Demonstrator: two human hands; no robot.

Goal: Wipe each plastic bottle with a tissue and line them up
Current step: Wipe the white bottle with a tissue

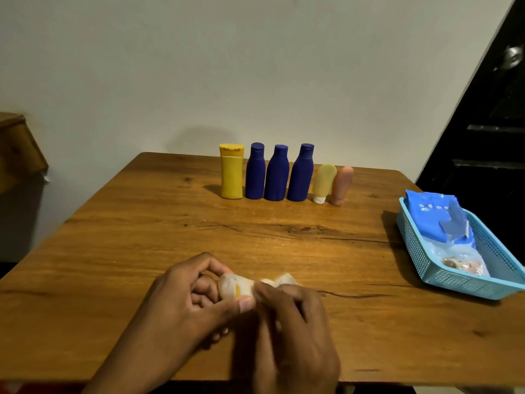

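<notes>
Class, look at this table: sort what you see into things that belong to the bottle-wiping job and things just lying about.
Job:
- small clear bottle held by left hand
- white tissue in right hand
- row of yellow bottle, three blue bottles, pale yellow tube, peach tube
- blue tissue pack

Lying about:
- blue mesh basket
- black door

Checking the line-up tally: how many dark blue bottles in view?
3. All upright in the back row: first blue bottle beside the yellow bottle, second blue bottle in the middle, third blue bottle next to the pale yellow tube. None seems hidden.
</notes>
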